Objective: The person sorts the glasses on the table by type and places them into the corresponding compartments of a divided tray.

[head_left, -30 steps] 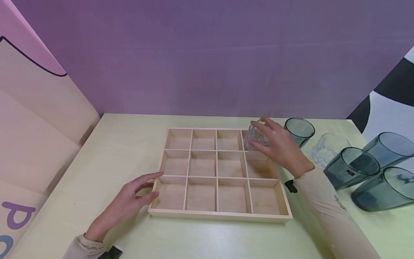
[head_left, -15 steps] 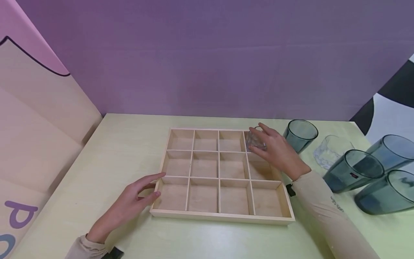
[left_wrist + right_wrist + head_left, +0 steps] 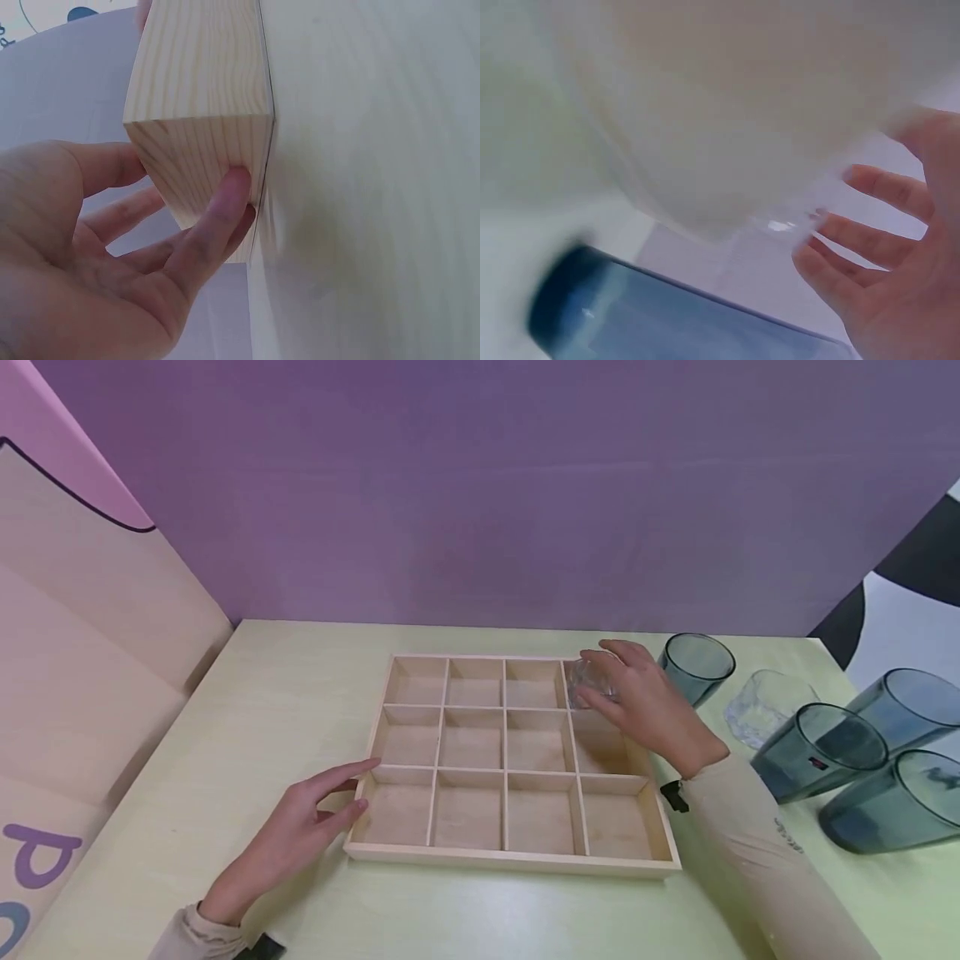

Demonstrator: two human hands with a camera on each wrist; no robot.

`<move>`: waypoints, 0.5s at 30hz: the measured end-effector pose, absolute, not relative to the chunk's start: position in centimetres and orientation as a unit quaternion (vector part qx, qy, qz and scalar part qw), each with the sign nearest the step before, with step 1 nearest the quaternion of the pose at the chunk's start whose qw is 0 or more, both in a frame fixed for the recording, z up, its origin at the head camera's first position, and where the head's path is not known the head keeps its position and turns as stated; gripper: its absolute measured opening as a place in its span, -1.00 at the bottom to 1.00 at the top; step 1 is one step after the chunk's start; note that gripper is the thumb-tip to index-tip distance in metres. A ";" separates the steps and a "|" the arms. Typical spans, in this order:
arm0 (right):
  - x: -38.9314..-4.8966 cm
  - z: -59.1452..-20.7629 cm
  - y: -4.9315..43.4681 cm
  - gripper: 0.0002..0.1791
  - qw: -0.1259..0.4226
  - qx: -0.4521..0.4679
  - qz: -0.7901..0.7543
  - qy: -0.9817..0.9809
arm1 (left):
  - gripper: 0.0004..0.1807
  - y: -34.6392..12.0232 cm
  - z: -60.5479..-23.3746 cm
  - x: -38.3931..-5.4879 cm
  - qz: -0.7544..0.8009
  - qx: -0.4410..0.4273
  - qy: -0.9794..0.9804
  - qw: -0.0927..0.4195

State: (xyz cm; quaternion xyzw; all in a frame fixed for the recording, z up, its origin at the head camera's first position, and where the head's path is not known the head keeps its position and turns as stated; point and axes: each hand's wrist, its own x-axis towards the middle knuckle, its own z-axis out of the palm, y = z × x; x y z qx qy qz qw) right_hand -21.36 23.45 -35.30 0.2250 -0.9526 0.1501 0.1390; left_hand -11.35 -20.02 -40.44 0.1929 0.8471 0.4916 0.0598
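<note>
A wooden tray (image 3: 517, 863) divided into several square compartments lies on the table. In its back right compartment is a small clear glass (image 3: 590, 683), held between the thumb and fingers of my right hand (image 3: 648, 706), which partly hides it. The right wrist view shows those fingers bent at the glass (image 3: 780, 225), beyond the blurred tray wall. My left hand (image 3: 296, 822) rests its fingertips against the tray's left side. In the left wrist view, a fingertip of the left hand (image 3: 127, 277) presses on the pale wood wall of the tray (image 3: 199, 146).
A blue-grey tumbler (image 3: 697, 667) stands just behind my right hand. Further right are a clear faceted glass (image 3: 765, 710) and three more blue-grey tumblers, one nearest (image 3: 855, 827). A purple partition (image 3: 480, 510) rises along the table's back edge.
My right hand has lowered the clear glass slightly into the back right compartment. The left hand stays on the tray's side, and the view shifts a little.
</note>
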 end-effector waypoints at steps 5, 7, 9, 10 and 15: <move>-20.8 -33.3 23.5 -0.55 0.175 0.236 0.167 -0.941 | -0.50 -20.2 -40.4 -11.6 0.490 0.199 0.847 0.043; -20.7 -32.6 23.9 -0.55 0.193 0.237 0.175 -0.936 | -0.50 -20.2 -40.5 -11.7 0.491 0.199 0.847 0.041; -20.6 -32.0 24.5 -0.53 0.208 0.231 0.180 -0.933 | -0.50 -20.2 -40.5 -11.8 0.492 0.195 0.847 0.043; -20.6 -31.8 24.8 -0.51 0.211 0.226 0.181 -0.934 | -0.50 -20.2 -40.5 -11.9 0.493 0.194 0.847 0.045; -20.8 -31.1 27.1 -0.40 0.213 0.191 0.181 -0.941 | -0.49 -20.1 -40.7 -12.1 0.500 0.189 0.844 0.050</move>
